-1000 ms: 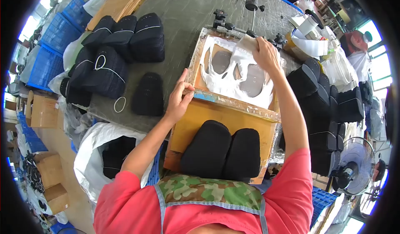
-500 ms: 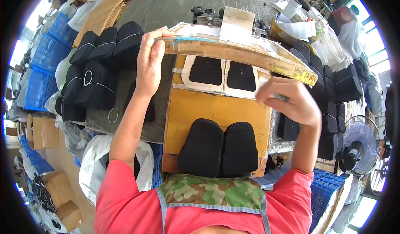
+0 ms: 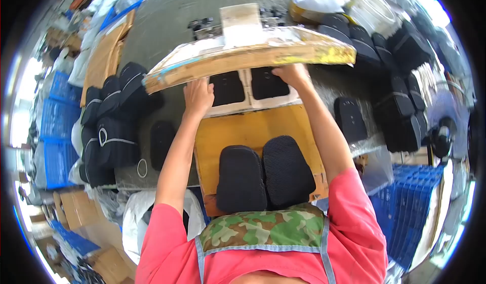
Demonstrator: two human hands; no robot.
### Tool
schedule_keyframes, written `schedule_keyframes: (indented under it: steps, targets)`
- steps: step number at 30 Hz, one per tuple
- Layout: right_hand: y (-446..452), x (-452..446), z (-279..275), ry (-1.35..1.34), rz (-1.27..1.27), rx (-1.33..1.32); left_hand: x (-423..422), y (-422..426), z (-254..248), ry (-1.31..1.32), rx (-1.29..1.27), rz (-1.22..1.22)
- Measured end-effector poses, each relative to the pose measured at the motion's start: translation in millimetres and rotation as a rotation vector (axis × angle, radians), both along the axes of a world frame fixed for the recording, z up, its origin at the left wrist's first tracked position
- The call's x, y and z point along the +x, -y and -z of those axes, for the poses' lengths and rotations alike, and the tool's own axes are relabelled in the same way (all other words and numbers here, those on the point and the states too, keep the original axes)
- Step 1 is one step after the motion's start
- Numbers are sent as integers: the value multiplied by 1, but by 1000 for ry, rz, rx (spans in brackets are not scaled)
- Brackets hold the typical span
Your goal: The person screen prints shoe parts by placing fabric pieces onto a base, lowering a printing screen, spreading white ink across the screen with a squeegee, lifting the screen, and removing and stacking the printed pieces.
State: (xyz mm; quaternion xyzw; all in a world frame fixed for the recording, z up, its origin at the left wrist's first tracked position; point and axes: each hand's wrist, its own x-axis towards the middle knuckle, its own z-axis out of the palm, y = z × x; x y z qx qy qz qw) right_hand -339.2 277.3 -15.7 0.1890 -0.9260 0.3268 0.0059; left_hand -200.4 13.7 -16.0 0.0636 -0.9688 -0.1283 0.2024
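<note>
Two black pads [image 3: 229,89] lie side by side in a pale template [image 3: 230,109] on a yellow-brown board [image 3: 223,127]. My left hand [image 3: 199,98] is at the left pad's outer edge, its fingers bent and closed against it. My right hand [image 3: 294,76] reaches over the right pad [image 3: 267,85] from its outer side, a fingertip on its upper part. The fingertips are partly hidden. A hinged wooden lid [image 3: 253,59] stands raised above both hands. Nearer to me, two more black pads, one smooth [image 3: 240,178] and one ribbed [image 3: 287,170], rest on the board's front.
Tied bundles of black pads stand at left [image 3: 114,142] and right [image 3: 397,107] on the grey table [image 3: 167,18]. A loose pad [image 3: 349,117] lies right of the board. Blue crates [image 3: 410,208] stand at both sides, and a fan [image 3: 445,132] at the right.
My left hand has let go of the lid and moved down to the left pad. My right hand has moved up and inward to the right pad. The camera view has shifted.
</note>
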Motion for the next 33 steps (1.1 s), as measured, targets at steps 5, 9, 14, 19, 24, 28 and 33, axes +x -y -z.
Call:
schedule_keyframes:
  steps: [5, 9, 14, 19, 24, 28, 33]
  targets:
    - [-46, 30, -24, 151, -36, -433, -13, -18, -1, 190, -44, -104]
    - [-141, 72, -67, 234, 86, -801, -13, -11, 8, 138, -41, -82]
    - [-260, 88, -34, 223, 244, -546, -8, -13, 11, -2, -8, -8]
    - [-268, 85, -3, 116, 343, -8, 10, 33, 23, -111, 726, 99]
    - [-258, 84, -6, 71, 371, 33, 108, 67, -23, -229, 992, 22]
    - [-261, 82, -2, -66, 315, 178, 179, 86, -40, -240, 945, -134]
    - [-240, 102, -8, 79, 285, 194, 253, 115, -31, -187, 855, -366]
